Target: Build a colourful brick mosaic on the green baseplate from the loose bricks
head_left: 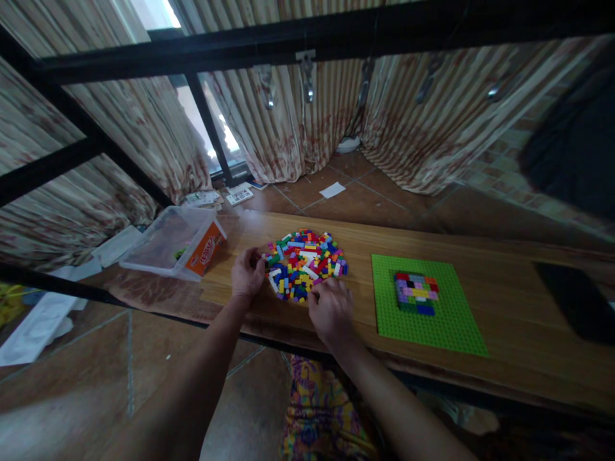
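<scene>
Many small toy building bricks (307,259) in mixed colours lie in a loose round pile on the wooden table. At the pile's left edge is my left hand (247,272), its fingers curled in toward the thumb; anything between them is too small to make out. My right hand (332,306) rests at the near right edge of the pile, fingers bent and drawn together, their tips partly hidden. To its right lies a green baseplate (389,320). A block of several coloured bricks (416,289) is built on it, with a blue brick (425,310) at its near side.
A clear plastic box (158,266) with an orange label stands left of the pile, a little green inside. A dark flat object (574,301) lies at the table's right. Black metal bars (307,51) cross beyond the table (269,224), before patterned curtains (298,128).
</scene>
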{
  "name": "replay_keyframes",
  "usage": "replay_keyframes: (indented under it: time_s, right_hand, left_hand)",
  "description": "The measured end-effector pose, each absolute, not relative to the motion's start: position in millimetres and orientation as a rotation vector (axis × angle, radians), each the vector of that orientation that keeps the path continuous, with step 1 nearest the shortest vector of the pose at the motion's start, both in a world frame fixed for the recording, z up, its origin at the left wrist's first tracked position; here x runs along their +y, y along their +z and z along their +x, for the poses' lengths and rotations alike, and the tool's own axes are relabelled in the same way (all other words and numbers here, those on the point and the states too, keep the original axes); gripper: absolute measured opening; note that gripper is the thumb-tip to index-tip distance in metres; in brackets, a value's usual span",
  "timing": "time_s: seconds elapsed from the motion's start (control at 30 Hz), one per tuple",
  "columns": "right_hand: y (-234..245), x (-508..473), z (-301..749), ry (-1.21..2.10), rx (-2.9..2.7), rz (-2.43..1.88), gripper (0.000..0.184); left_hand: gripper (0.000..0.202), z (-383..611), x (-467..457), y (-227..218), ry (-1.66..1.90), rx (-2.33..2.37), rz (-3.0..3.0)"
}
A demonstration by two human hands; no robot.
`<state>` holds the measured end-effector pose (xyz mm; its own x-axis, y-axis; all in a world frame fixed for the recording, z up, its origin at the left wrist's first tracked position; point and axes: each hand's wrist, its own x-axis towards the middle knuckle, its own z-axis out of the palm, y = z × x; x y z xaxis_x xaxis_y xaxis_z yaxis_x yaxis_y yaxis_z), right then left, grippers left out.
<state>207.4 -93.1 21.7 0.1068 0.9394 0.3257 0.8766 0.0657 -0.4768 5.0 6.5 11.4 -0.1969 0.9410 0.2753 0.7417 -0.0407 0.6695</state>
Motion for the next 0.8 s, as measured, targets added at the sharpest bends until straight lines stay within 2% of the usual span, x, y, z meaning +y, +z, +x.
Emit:
replay_keyframes:
  time_s: [0.2, 0.4, 0.53, 0.8]
  right_hand:
    - [20.6, -91.9, 214.7, 0.246, -1.721, -1.681, 0.016]
    - [38.8, -106.0, 249.9, 0.373, -1.518, -1.553, 0.018]
    - [44.2, -131.9, 292.6, 0.379, -1.355, -1.644, 0.023]
    - [20.8, -166.9, 381.2, 0.255, -1.051, -1.976, 0.037]
  left_hand:
    - [0.036, 6.1, 5.3, 14.0, 1.060, 1.983, 1.796]
    - [0.038, 6.3, 5.8, 15.4, 1.066, 1.970, 1.779]
    - [0.038, 5.2, 7.7, 14.5, 1.048, 1.990, 1.777]
    - [0.038, 6.9, 8.1, 18.5, 0.981, 2.067, 1.806]
